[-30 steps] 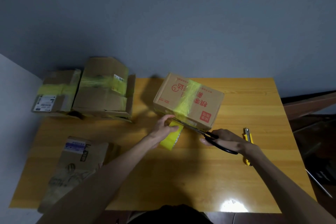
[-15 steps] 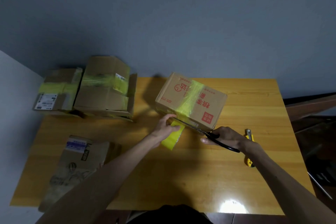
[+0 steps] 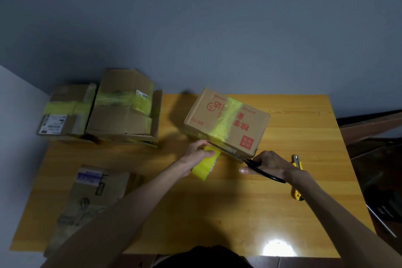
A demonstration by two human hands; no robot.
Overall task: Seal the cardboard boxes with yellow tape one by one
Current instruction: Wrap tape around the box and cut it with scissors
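Yellow tape roll (image 3: 205,166) in left hand (image 3: 196,154); scissors (image 3: 245,160) in right hand (image 3: 270,164).

A person seen from their own head height, in dim light. Both arms are uncovered: the left forearm (image 3: 130,209) and the right forearm (image 3: 337,209) are slim and bare from the wrist back to the picture's lower corners. The left hand (image 3: 196,154) and right hand (image 3: 267,164) are bare too. A short-trimmed nail shows at one fingertip of the right hand. At the near edge of the table (image 3: 217,213), a dark garment (image 3: 202,255) forms a rounded shape, too shadowed to show detail.
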